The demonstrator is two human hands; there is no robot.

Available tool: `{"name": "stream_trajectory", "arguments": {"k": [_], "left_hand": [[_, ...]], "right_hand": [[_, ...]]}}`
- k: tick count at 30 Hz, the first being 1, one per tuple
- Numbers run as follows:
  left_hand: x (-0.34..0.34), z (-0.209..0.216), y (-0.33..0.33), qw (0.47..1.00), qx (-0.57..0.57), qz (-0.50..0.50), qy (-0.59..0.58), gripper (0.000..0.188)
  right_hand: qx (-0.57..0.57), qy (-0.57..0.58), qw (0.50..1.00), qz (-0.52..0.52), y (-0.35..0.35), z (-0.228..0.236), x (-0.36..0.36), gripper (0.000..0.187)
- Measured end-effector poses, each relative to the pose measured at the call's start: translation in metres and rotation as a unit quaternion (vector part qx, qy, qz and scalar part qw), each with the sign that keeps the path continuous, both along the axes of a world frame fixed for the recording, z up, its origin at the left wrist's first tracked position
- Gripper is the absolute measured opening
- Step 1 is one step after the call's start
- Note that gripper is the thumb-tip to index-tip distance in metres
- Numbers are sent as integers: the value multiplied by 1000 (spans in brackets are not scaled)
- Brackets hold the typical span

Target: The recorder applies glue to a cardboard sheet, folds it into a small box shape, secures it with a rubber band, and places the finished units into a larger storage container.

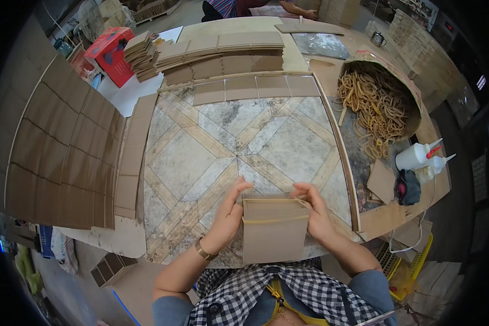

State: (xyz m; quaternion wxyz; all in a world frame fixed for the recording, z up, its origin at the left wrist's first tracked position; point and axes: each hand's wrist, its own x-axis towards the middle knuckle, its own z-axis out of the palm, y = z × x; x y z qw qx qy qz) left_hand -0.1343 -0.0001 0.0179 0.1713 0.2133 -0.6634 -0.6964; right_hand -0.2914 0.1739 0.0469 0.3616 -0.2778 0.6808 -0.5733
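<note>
In front of me a flat, box-like cardboard piece [274, 242] lies at the near edge of the table. One yellow rubber band [274, 220] runs across it. A second rubber band [271, 201] spans its far end and reaches to the fingers of my right hand [315, 213], which are curled around its strand at the far right corner. On the other side, my left hand [231, 213] is beside the far left corner, its fingers stretched forward and parted from the thumb. Whether its thumb touches the cardboard is hard to see.
Folded cardboard stacks stand at the left [65, 146] and far side [223, 51]. A sack of rubber bands [372, 106] lies open at the right, beyond white squeeze bottles [415, 156]. A wooden strip [339, 157] edges the patterned tabletop [185, 155]. Another person's hand [309, 14] shows at the back.
</note>
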Motion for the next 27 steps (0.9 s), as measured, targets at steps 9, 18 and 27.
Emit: {"name": "stream_trajectory", "arguments": {"k": [9,18,27], "left_hand": [[3,2,-15,975,-93,-128,159,64],[-30,6,-41,995,-71,-56,-29,33],[16,-7,-18,983,-63,-172,-11,57]], "right_hand": [[-106,353,917,151,22,-7,-23,69],[-16,96,995,27,-23,-5,-52,28],[-180,-68,975,107,39,-37,-23,109]]}}
